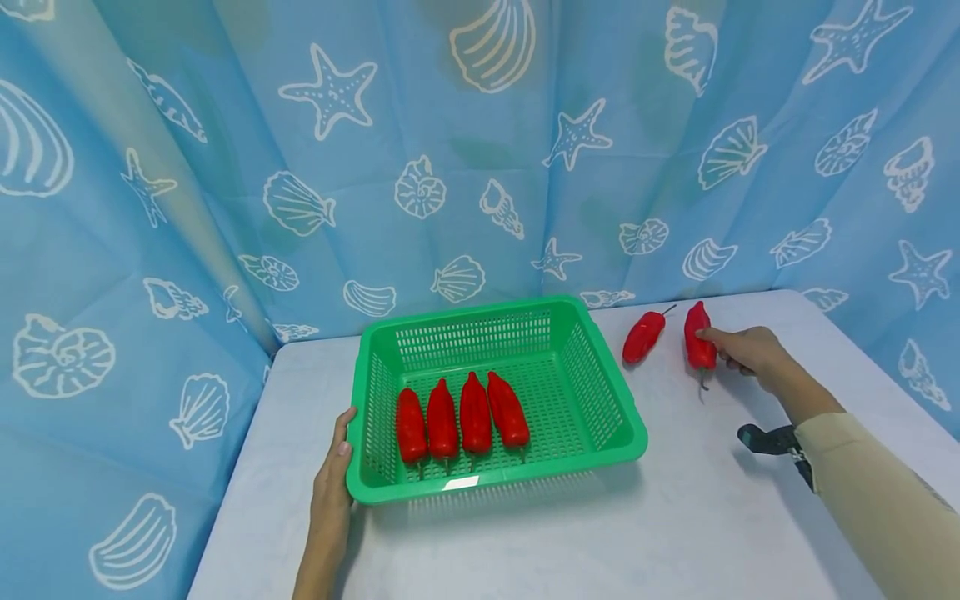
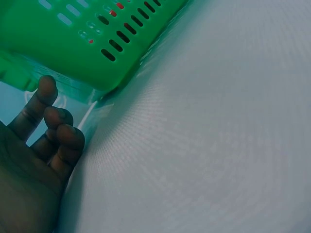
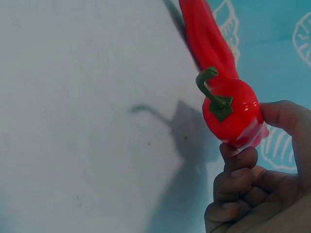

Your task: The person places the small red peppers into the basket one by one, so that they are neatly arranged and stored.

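Note:
My right hand (image 1: pixel 746 346) pinches a red pepper (image 1: pixel 699 337) between thumb and fingers at the table's far right. Its green stem and round stem end face the camera in the right wrist view, where the pepper (image 3: pixel 231 114) casts a shadow on the cloth. Another red pepper (image 1: pixel 643 337) lies just left of it. A green plastic basket (image 1: pixel 495 477) stands mid-table, with several red peppers (image 1: pixel 442 421) side by side in its left half. Against the basket's left side rests my left hand (image 1: pixel 332 479), fingers loosely bent in the left wrist view.
White cloth covers the table (image 1: pixel 525 550). Behind it and along the left hangs a blue curtain (image 1: pixel 360 208) with white shell and starfish prints. A dark device (image 1: pixel 776 442) is strapped at the right wrist, under the beige sleeve (image 1: pixel 870 492).

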`<state>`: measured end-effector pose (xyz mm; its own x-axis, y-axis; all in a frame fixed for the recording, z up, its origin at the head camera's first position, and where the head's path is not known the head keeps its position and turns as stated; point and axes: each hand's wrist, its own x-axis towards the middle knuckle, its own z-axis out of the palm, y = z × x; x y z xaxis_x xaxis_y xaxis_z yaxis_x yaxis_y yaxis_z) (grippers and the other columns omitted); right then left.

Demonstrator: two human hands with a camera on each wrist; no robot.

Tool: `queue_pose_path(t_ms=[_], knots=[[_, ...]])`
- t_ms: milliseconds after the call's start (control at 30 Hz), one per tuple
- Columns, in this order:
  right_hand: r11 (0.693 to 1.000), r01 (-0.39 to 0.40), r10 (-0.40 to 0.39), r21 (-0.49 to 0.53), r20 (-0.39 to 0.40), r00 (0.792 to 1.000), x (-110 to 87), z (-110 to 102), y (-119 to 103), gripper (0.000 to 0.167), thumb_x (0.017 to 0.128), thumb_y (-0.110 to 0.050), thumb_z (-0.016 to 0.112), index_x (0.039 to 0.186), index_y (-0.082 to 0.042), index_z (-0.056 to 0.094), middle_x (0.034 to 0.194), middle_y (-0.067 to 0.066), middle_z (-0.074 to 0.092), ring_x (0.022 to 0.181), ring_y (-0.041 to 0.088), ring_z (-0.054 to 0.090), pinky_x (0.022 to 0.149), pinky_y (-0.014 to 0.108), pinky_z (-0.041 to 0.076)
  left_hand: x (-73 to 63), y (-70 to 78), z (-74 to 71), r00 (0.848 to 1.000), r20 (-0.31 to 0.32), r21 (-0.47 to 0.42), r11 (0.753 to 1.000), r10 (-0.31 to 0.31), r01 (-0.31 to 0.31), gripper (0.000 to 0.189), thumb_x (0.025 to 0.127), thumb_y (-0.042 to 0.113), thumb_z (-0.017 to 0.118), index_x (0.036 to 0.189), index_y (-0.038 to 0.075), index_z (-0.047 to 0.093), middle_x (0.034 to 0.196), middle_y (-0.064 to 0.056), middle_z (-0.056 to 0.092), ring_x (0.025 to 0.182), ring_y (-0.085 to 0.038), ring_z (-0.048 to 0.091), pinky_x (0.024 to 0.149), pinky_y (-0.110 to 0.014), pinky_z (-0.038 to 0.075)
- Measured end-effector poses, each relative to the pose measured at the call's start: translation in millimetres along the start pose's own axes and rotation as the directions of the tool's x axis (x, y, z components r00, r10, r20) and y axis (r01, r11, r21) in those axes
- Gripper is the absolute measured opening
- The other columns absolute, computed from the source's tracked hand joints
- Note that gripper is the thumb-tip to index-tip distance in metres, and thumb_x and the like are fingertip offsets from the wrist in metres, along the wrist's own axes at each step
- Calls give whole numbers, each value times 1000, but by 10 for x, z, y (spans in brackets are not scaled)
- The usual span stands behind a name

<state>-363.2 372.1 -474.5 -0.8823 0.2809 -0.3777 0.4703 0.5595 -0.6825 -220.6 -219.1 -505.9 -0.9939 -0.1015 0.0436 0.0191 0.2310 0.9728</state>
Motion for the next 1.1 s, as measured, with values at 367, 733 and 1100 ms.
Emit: queue_pose_path(t_ms=[367,733,1100], knots=[[996,93,-93,-17,2,996,-211,58,-122,65,90,-52,68,113,5,46,90,11,52,92,30,49,74,38,46,-6,-7,-13,1000,5,-17,1000,6,-6,52,106,55,29,155,39,33,161,9,27,149,-18,19,116,-56,17],[986,156,-153,-55,43,987,-418,111,-271,68,89,-51,71,117,7,48,96,14,53,93,29,49,78,41,47,5,-26,-14,1000,1,-32,999,8,-8,54,106,54,30,156,35,33,161,5,28,148,-19,21,116,-54,18],[977,199,-193,-79,78,978,-634,145,-408,73,89,-52,71,122,8,48,106,18,53,96,30,50,78,40,49,13,-31,-12,1000,10,-26,1000,16,-16,54,106,55,29,157,35,32,161,6,26,148,-18,20,116,-55,17]])
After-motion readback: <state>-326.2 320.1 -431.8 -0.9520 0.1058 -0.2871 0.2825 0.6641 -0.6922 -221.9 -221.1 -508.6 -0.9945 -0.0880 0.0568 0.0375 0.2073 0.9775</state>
